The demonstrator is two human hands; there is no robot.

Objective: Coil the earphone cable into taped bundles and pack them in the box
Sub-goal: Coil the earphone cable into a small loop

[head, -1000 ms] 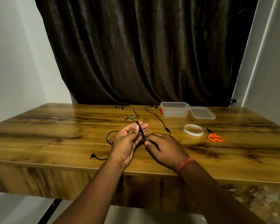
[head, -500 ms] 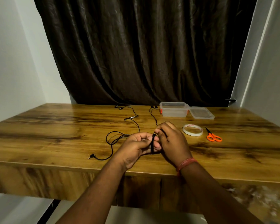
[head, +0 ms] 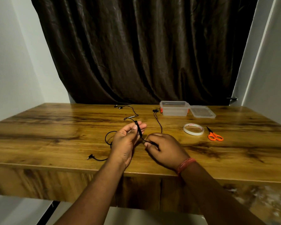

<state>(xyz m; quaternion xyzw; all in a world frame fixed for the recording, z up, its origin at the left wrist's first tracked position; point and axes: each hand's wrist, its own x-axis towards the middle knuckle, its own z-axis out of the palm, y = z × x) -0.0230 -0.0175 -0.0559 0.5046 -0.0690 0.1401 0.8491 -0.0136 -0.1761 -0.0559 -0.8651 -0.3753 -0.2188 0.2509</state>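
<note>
The left hand (head: 125, 142) is raised above the wooden table (head: 55, 127), palm turned toward the right, its fingers (head: 140, 127) extended and held close together with several turns of the black earphone cable (head: 139, 129) looped around them near the tips; the thumb lies bent against the near side of the loops. From those loops a short run of cable drops to the right hand (head: 164, 150), whose thumb and forefinger are pinched together on the strand just beside the left palm, the remaining fingers curled under. Behind the left hand the cable trails onto the table in a loose arc and ends at the plug (head: 89, 157) near the front edge. Farther back, one strand leads past an inline piece to a pair of earbuds (head: 118, 106) by the far edge, and a second strand runs from behind the right hand up to another pair of earbuds (head: 155, 110) just beside the clear plastic box (head: 174, 108). The box stands open (its lid (head: 202, 111) lies flat at its right side, touching it). A roll of tape (head: 193, 129) and orange-handled scissors (head: 214, 136) lie near each other to the right of the hands.
</note>
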